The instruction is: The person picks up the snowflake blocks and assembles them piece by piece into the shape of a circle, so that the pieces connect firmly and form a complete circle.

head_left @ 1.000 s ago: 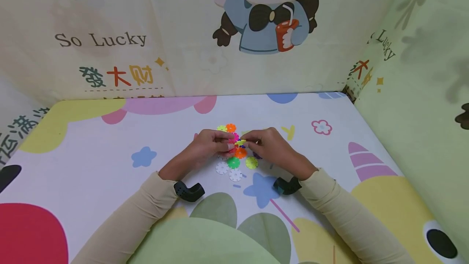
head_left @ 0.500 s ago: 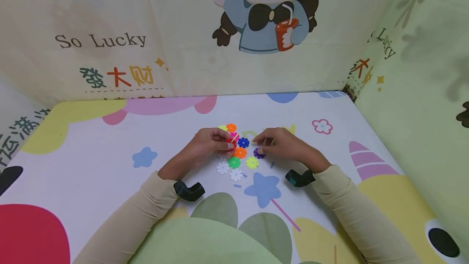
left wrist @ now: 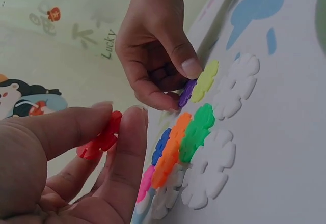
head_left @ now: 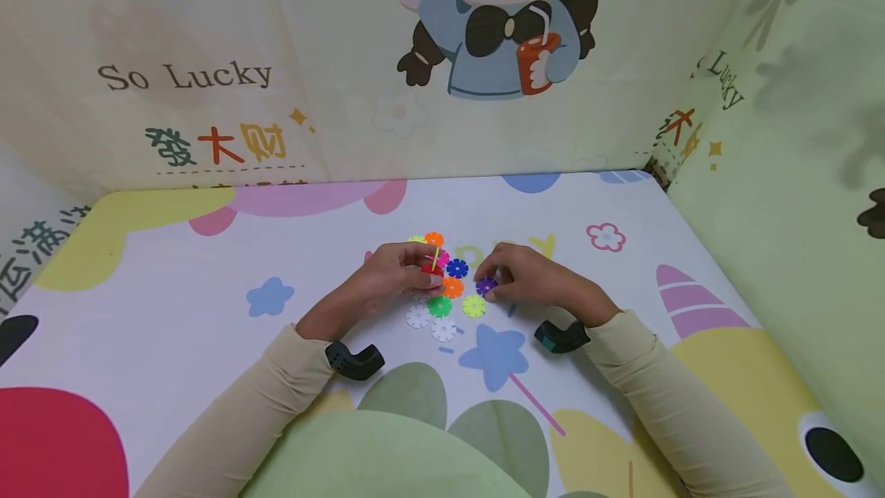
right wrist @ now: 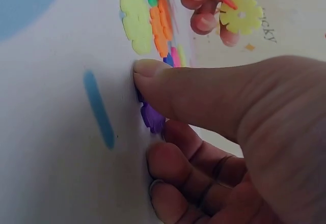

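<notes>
Cartoon-printed cloth walls close in a counter (head_left: 173,306) covered with a bright patterned sheet, and near its middle lies a small cluster of flat snowflake discs. Between thumb and fingertips of the right hand (head_left: 528,279) sits the purple disc (head_left: 486,285), lying on the sheet and pinched at its rim; the right wrist view shows the thumb pressed down just beside it. To lift it cleanly, I judge the fingers should catch the edge and tip the disc up rather than drag it into the yellow-green disc (head_left: 474,306) just below them. Across from those fingers, the left hand (head_left: 396,277) grips a red disc (left wrist: 102,140) joined to a yellow one (right wrist: 241,15), raised off the sheet above the blue disc (head_left: 457,268) and orange disc (head_left: 452,287). Holding that assembly steady, slot facing the purple piece, looks wise.
</notes>
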A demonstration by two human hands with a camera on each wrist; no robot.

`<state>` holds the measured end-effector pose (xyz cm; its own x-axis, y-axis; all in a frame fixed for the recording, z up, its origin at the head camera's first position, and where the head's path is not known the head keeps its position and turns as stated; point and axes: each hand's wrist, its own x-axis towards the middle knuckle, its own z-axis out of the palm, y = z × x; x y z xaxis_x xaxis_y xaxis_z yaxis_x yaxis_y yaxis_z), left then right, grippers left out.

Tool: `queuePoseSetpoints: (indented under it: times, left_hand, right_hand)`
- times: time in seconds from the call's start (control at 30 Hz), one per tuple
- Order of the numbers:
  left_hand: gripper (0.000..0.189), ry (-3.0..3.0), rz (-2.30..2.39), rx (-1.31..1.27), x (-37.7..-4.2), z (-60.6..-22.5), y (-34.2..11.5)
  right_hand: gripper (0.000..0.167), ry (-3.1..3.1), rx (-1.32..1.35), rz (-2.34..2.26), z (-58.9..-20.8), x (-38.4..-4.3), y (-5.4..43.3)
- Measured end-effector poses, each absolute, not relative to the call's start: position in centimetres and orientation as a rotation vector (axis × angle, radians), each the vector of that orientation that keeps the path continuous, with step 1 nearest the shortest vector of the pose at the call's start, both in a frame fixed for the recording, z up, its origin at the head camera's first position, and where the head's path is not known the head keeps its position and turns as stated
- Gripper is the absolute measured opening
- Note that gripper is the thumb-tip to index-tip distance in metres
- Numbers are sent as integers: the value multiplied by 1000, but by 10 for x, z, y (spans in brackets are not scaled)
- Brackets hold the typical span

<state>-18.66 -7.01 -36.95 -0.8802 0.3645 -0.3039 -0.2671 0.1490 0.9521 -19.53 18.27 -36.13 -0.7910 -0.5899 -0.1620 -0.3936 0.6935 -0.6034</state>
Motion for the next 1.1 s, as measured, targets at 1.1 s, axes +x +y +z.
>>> queuePoseSetpoints:
  times: [1.1]
  left_hand:
    - [46, 1741, 1780, 210, -183, -369, -70]
  right_hand:
    - [19, 2672, -754, -1139, -366, -196, 181]
